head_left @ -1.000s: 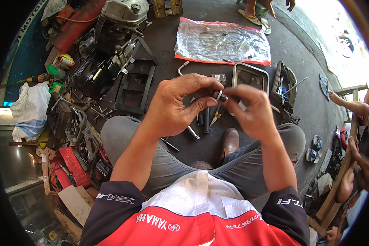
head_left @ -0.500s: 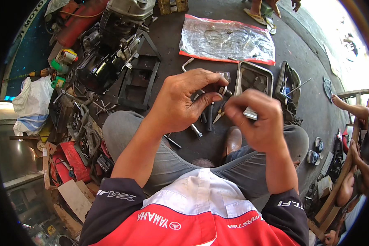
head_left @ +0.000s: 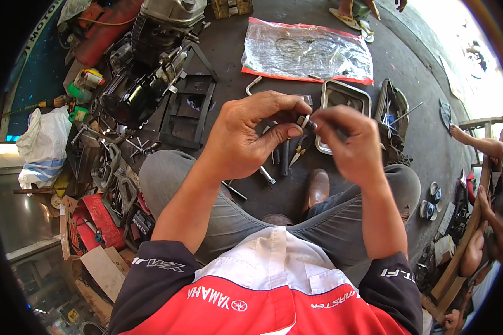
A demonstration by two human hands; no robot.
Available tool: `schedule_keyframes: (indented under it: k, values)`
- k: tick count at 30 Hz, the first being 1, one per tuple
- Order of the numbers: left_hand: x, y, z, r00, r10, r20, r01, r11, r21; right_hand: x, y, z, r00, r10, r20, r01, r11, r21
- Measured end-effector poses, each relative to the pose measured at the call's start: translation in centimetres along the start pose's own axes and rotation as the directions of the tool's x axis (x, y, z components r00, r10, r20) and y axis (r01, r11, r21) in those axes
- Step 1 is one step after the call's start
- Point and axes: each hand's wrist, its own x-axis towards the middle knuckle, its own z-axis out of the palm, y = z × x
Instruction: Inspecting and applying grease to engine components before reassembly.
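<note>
My left hand (head_left: 240, 137) pinches a small metal fitting (head_left: 304, 120) with a pale ring and a dark end between thumb and forefinger. My right hand (head_left: 349, 142), slightly blurred, has curled fingers closed at the other end of that fitting. Beneath my hands lie a dark bar (head_left: 285, 162), pliers (head_left: 296, 157) and an extension bar with a socket (head_left: 267, 176). A metal tray (head_left: 365, 100) is just beyond my right hand, and a bent wrench (head_left: 252, 85) lies beyond my left.
An engine (head_left: 134, 84) and black steel stand (head_left: 187, 111) occupy the left, beside cluttered tools and a red case (head_left: 98, 218). A red-edged plastic sheet (head_left: 307, 50) lies ahead. Other people's legs (head_left: 478, 142) show at right and top; a tool bag (head_left: 388, 111) is at right.
My right hand pulled slightly away from the fitting, then returned to it, now a little higher. My left hand has risen slightly, still holding the fitting.
</note>
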Motion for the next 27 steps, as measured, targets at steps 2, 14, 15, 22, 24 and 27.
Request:
schedule_keyframes:
  k: [2, 14, 15, 22, 24, 27]
  values:
    - [0.08, -0.07, -0.02, 1.000, 0.008, -0.018, -0.008, 1.000, 0.022, -0.04, 0.13, -0.11, 0.973, -0.003, 0.232, 0.005, 1.000, -0.008]
    - [0.11, 0.25, -0.45, 0.998, 0.055, 0.008, -0.056, 0.983, 0.173, -0.07, 0.14, -0.25, 0.981, -0.142, 0.132, 0.137, 0.990, 0.046]
    - [0.07, 0.27, -0.44, 0.998, 0.060, 0.017, -0.062, 0.984, 0.165, -0.13, 0.14, -0.28, 0.964, -0.249, 0.090, 0.240, 0.965, 0.102]
    - [-0.02, 0.17, -0.16, 0.999, -0.037, -0.017, 0.037, 0.999, 0.002, -0.13, 0.25, -0.01, 0.980, -0.048, 0.194, 0.052, 0.999, -0.016]
    - [0.01, 0.11, -0.29, 1.000, 0.009, -0.007, -0.008, 0.995, 0.096, -0.12, -0.05, -0.05, 0.979, -0.154, 0.136, 0.152, 0.988, 0.027]
    - [-0.06, 0.00, -0.31, 0.998, 0.028, 0.055, -0.035, 0.991, 0.131, 0.14, -0.46, -0.19, 0.992, -0.105, -0.065, 0.106, 0.994, 0.015]
